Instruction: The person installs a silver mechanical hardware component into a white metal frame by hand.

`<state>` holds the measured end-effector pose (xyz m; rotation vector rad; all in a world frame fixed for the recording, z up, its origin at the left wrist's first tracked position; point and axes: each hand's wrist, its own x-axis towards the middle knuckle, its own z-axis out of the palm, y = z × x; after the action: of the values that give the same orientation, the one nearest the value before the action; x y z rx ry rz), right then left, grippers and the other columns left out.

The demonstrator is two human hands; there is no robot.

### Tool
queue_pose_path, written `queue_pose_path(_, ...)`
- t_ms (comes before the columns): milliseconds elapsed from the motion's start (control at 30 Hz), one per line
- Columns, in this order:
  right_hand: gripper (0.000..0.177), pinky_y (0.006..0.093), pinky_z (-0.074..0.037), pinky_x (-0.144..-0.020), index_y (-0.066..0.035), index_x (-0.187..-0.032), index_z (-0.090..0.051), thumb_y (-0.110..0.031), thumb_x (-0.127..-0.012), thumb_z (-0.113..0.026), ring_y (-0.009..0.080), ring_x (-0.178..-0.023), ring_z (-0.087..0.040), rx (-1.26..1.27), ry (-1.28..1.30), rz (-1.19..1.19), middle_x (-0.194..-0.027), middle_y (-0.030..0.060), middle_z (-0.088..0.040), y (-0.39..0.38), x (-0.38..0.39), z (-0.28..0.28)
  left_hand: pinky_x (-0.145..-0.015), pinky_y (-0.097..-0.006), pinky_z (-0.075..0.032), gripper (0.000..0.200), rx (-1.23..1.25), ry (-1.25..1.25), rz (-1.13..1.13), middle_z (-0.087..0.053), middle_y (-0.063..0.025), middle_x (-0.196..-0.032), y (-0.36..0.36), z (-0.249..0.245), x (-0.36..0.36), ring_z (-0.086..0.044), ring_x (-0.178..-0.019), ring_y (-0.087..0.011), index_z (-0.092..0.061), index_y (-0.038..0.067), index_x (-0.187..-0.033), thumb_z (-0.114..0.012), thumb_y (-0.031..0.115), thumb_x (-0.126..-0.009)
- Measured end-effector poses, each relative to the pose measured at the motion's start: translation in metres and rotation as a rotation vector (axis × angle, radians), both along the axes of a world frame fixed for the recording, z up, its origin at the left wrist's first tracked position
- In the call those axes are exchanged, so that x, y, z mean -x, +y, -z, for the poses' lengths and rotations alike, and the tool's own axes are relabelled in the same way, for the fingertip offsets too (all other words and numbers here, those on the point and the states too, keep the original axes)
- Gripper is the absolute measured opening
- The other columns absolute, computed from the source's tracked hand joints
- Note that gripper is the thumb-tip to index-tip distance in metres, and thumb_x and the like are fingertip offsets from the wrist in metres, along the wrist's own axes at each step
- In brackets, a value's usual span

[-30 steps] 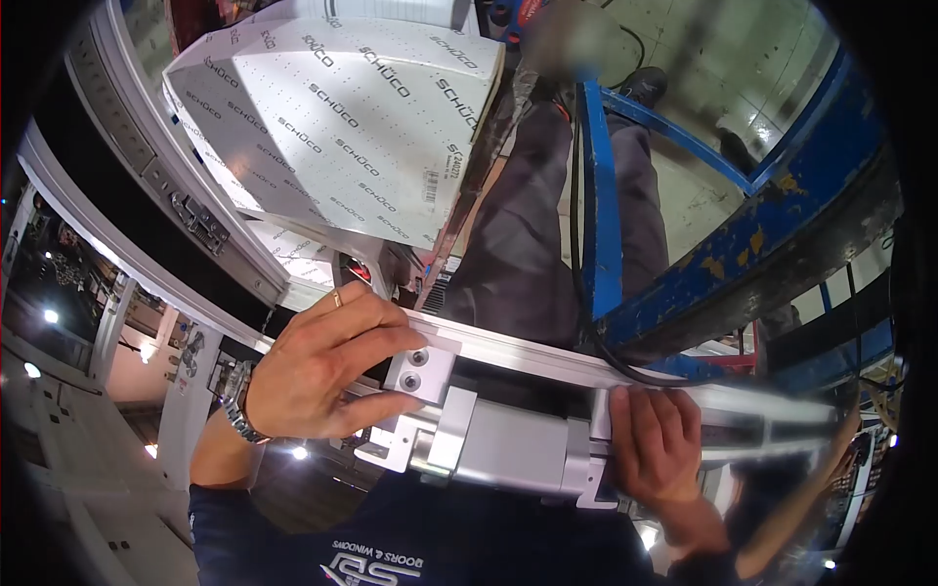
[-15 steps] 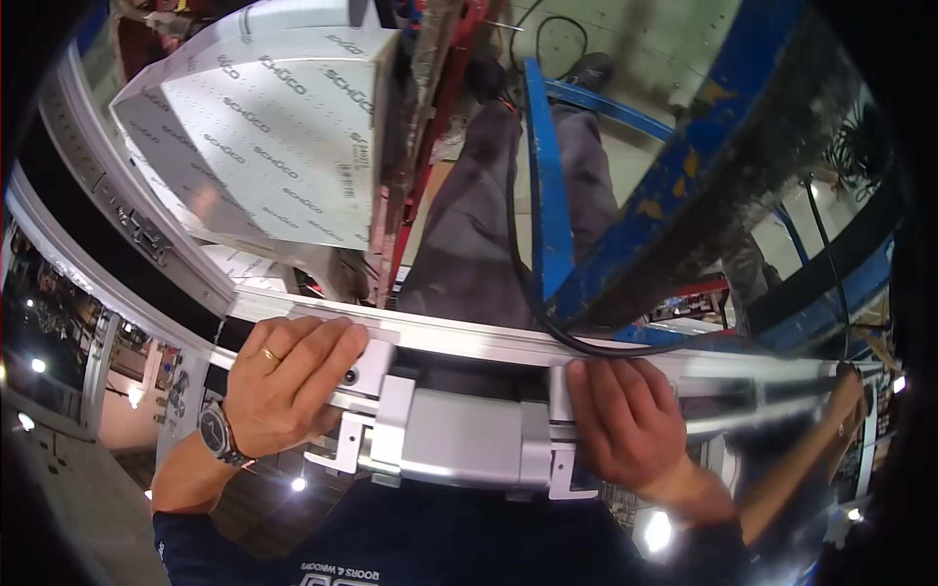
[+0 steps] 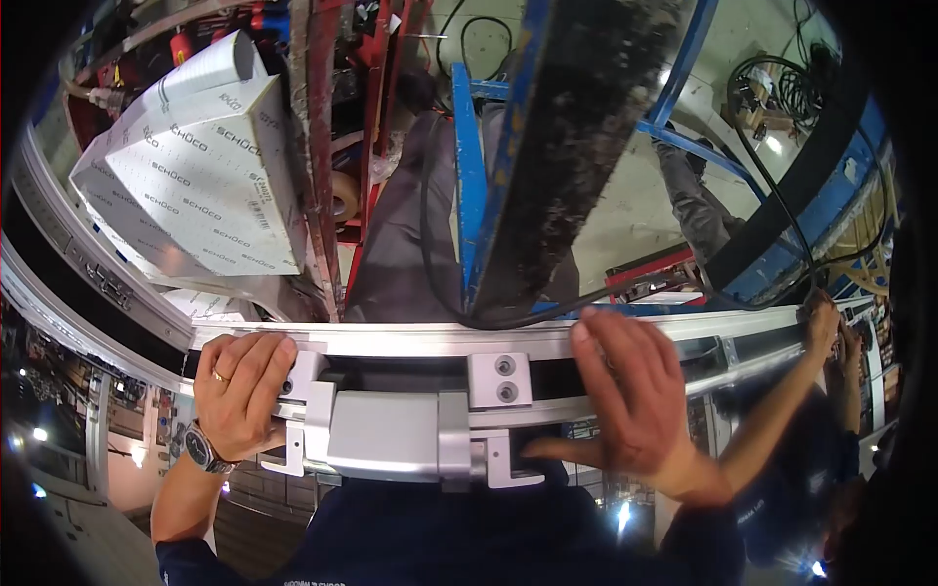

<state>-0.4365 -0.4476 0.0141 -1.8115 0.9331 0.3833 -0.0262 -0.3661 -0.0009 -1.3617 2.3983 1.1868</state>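
Observation:
A silver door hinge point(image 3: 384, 435) lies across the aluminium profile point(image 3: 410, 339) in front of me, with a wide middle barrel and a plate and bracket on each side. My left hand point(image 3: 239, 391), wearing a ring and a watch, is closed over its left plate point(image 3: 311, 373), fingertips on the plate's top and thumb hidden underneath. Two screw holes show on the uncovered right plate point(image 3: 499, 380). My right hand point(image 3: 635, 396) is held to the right of it, fingers stretched out and slightly blurred, the thumb pointing toward the right bracket point(image 3: 503, 459).
A box printed SCHÜCO point(image 3: 200, 190) stands at upper left beside red metal posts point(image 3: 318, 166). A worn black-and-blue beam point(image 3: 576, 137) rises close beyond the profile. A black cable point(image 3: 498, 319) droops over the profile's edge. At far right, another person's hands point(image 3: 826, 327) are at the profile.
My right hand has let go of the hinge's right plate and opened, uncovering its screw holes. My left hand stays on the left plate. The view has shifted, so the hinge appears further left.

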Motion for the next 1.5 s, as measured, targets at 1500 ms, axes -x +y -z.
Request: queue_pose_path(1500, 0.071, 0.0628, -0.038, -0.118, -0.022, -0.138, -0.070, -0.053, -0.076, -0.086, 0.0383, -0.135, -0.056, -0.083, -0.110, 0.091, -0.147, 0.0131, -0.058, 0.005, 0.009, 0.011, -0.075, -0.0426, -0.057, 0.050, 0.148, -0.090, -0.019, -0.076, -0.0178, -0.111, 0.003, 0.000, 0.009, -0.074, -0.091, -0.0335, -0.072, -0.004, -0.120, -0.071, 0.026, -0.080)
